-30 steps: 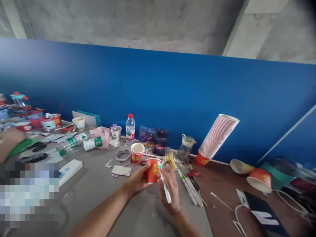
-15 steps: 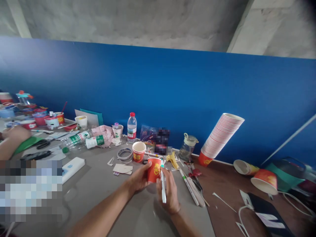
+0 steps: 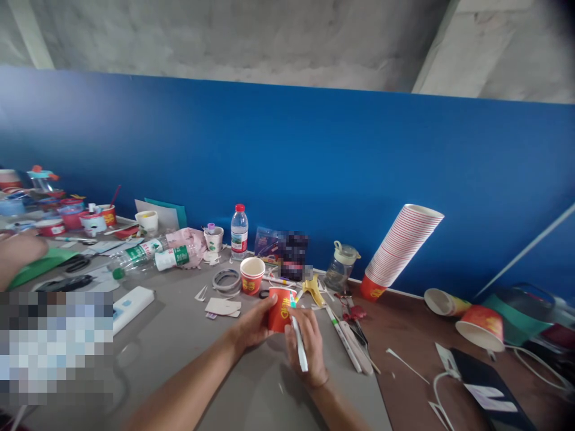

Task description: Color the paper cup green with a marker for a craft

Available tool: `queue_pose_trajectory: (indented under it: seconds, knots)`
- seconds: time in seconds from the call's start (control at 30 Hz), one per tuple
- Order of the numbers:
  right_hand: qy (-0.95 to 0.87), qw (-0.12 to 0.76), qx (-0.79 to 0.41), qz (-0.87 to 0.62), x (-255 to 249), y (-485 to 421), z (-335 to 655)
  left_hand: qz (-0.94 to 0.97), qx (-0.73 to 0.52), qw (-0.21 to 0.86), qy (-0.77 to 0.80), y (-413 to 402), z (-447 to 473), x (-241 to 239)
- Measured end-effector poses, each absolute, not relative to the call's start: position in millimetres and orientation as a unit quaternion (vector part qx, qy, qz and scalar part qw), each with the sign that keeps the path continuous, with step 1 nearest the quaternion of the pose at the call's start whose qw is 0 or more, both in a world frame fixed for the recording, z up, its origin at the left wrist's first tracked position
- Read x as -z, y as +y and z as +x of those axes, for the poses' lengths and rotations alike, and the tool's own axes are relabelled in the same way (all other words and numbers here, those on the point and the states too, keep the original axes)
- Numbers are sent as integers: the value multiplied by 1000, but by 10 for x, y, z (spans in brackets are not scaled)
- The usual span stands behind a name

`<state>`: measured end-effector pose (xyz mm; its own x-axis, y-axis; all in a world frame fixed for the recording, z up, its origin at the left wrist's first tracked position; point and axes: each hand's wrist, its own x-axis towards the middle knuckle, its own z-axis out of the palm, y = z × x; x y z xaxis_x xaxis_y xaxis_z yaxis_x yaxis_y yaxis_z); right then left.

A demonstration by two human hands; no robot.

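My left hand (image 3: pixel 254 323) grips a red paper cup (image 3: pixel 280 308) from its left side, just above the grey table (image 3: pixel 188 341). My right hand (image 3: pixel 306 344) holds a white marker (image 3: pixel 299 344) with a green tip, and the tip rests at the cup's right side near the rim. Both hands are closed around what they hold. A second red cup (image 3: pixel 250 275) stands upright just behind, with a tape ring (image 3: pixel 226 280) and white paper scraps (image 3: pixel 222 307) to its left.
A leaning stack of paper cups (image 3: pixel 398 251) stands right of a glass jar (image 3: pixel 340 266). A water bottle (image 3: pixel 239 232) stands at the back; lying bottles (image 3: pixel 148 257) are left. Another person's hand (image 3: pixel 15 254) rests at far left. Scissors (image 3: pixel 353 314), pens and tipped cups (image 3: pixel 480 326) lie right.
My right hand has shifted the marker slightly against the cup, from slanted to more upright and back. The left hand keeps its grip on the cup.
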<state>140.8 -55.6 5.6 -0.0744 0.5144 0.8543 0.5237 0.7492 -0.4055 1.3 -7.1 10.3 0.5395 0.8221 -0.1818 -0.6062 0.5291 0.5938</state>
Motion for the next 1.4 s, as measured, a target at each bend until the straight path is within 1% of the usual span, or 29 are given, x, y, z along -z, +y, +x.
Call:
queue_pose_trajectory:
  seconds: [0.67,1.2,1.4]
  knots:
    - [-731,582,14,-357,-40,-544,1423,288,-457,809,233,-81,29,-57]
    - [-730,582,-1,-359,-46,-541,1436,283,-467,809,215,-86,60,-37]
    - [-731,580,2,-359,-59,-533,1443,281,-433,832,203,-87,53,-75]
